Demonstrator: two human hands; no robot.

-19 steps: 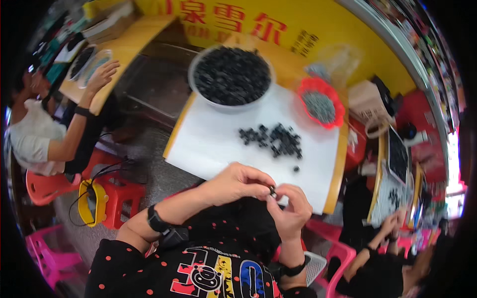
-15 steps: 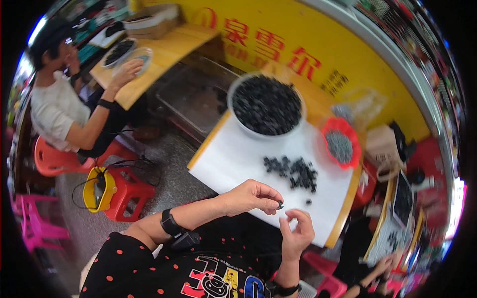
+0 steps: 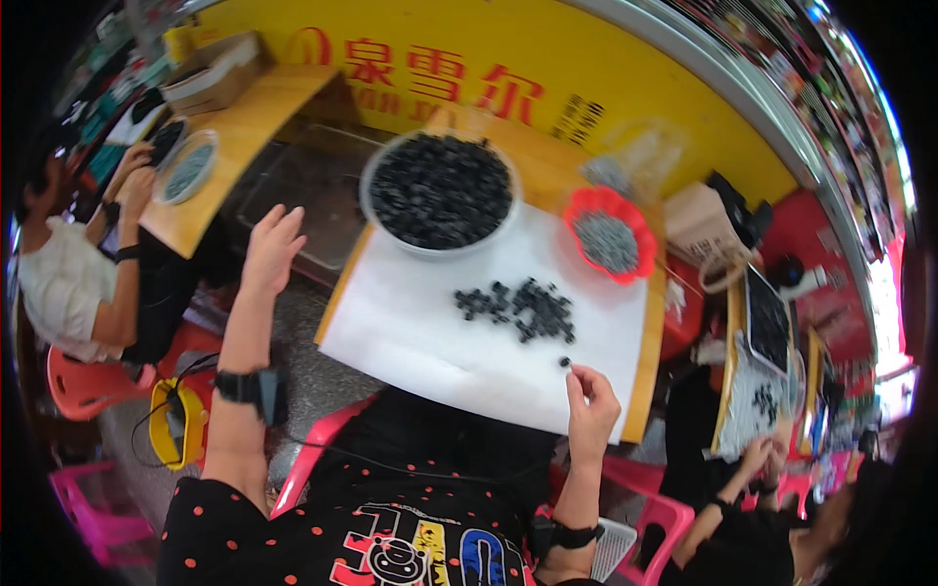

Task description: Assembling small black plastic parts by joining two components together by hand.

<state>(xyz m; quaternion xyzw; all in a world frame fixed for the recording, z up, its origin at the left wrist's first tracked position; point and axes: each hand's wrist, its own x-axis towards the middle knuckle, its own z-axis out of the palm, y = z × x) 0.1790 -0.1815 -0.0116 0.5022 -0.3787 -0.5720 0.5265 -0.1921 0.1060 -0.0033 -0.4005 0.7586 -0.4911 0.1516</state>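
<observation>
Basin (image 3: 442, 252) on table (image 3: 642, 391), far left; bowl (image 3: 642, 244) far right; heap of pieces (image 3: 535, 314) on sheet (image 3: 410, 337) before both, lone piece (image 3: 565, 362) nearer.

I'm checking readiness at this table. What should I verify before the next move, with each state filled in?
1. Left hand free: ok, fingers spread, nothing visible in it.
2. Right hand gripping the lone black piece: cannot tell; fingertips are right by it.
3. Loose black pieces on the white sheet: ok.
4. White bowl upright: ok, heaped full.
5. Red bowl upright: ok.
</observation>
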